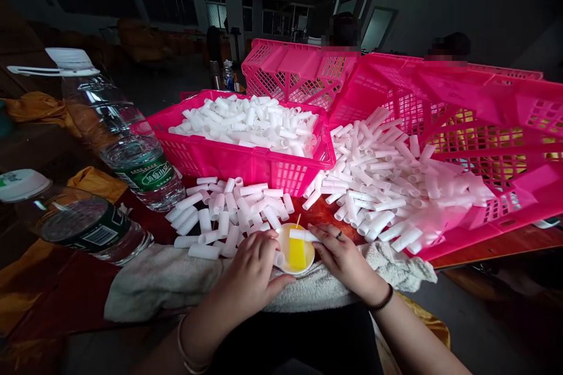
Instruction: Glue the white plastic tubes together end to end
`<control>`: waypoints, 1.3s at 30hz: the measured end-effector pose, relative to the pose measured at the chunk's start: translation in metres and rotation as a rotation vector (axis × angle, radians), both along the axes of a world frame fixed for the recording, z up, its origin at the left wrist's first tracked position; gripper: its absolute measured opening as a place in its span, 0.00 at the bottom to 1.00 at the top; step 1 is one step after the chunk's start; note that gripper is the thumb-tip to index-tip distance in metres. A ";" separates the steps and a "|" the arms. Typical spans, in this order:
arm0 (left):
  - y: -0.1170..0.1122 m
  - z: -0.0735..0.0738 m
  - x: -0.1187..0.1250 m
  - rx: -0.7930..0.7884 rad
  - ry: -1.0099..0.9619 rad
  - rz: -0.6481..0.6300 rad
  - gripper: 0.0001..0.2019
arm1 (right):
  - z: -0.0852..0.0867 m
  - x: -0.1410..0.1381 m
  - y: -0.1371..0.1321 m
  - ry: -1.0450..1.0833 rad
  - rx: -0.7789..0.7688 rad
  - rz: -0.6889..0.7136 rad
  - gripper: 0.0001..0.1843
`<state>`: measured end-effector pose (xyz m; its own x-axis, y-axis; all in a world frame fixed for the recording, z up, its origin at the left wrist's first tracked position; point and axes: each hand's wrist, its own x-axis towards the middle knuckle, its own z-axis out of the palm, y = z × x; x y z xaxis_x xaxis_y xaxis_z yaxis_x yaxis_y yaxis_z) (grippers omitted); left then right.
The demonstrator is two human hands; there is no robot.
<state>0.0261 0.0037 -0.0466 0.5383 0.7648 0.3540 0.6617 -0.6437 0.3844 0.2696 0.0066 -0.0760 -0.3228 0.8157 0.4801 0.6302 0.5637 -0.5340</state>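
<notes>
Right hand (341, 255) pinches white tube (301, 235) by one end, tube lying across small dish (310, 256) with yellow filling (297, 253). Left hand (250, 272) curled at dish's left rim; grip unclear. Risk: dish rests on soft towel (153, 287); a nudge could tip it, smearing loose tubes (233, 211).

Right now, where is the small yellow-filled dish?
Head view, bottom centre: the dish sits on the towel between the left hand and the right hand, which holds a white tube over it.

Both forearms reach in from the near edge, the left hand (253, 272) curled palm-down, the right hand (341, 258) pinching with its fingertips.
</notes>
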 end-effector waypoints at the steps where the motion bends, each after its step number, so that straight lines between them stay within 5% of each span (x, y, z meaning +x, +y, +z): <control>1: 0.003 -0.004 0.004 0.024 0.012 0.009 0.24 | -0.001 0.000 0.001 0.002 0.028 0.024 0.21; 5: 0.011 -0.012 0.010 0.000 0.055 0.063 0.35 | 0.001 -0.001 0.003 0.055 0.038 0.087 0.16; 11: 0.017 -0.011 0.007 -0.079 0.006 0.066 0.37 | 0.006 -0.002 0.001 0.168 -0.224 -0.006 0.19; 18: 0.020 -0.017 0.004 -0.026 -0.055 0.044 0.34 | 0.001 -0.005 -0.001 0.124 0.009 0.055 0.10; 24: 0.021 -0.023 0.001 -0.001 -0.080 0.030 0.36 | -0.003 -0.004 -0.003 0.272 -0.237 -0.026 0.15; 29: 0.022 -0.026 0.002 0.005 -0.083 0.023 0.38 | 0.002 -0.005 -0.003 0.147 0.013 0.006 0.07; 35: 0.022 -0.027 0.001 0.020 -0.078 0.023 0.37 | 0.002 -0.005 -0.004 0.279 -0.202 0.001 0.15; 39: 0.022 -0.027 0.000 0.030 -0.075 0.015 0.37 | 0.000 -0.003 -0.003 0.151 -0.039 -0.005 0.10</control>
